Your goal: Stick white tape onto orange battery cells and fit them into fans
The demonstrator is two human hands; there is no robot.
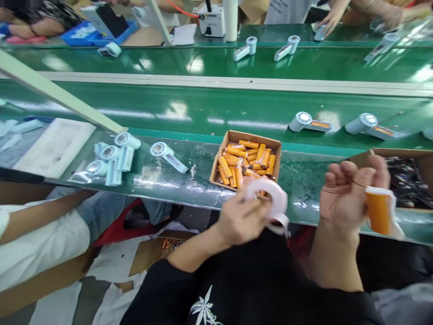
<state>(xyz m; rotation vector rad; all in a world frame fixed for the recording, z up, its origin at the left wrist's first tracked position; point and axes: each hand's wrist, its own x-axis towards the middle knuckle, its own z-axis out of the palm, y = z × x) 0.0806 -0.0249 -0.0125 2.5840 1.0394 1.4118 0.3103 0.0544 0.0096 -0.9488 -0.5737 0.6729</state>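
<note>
My left hand is closed around a roll of white tape, and a loose end curls down from its lower edge. The roll is over the front rim of a cardboard box, in front of several orange batteries. On the right, my right hand is raised with its palm up and fingers curled. It holds a larger orange battery with a white strip along its side. A thin wire shows at the fingers. How the fingertips grip the battery is partly hidden.
Beside my right hand stands a box of dark small parts. Light blue handheld housings lie at left on the bench; others, some with orange batteries, sit on the green conveyor. A slanted post crosses at left. Co-workers sit left and opposite.
</note>
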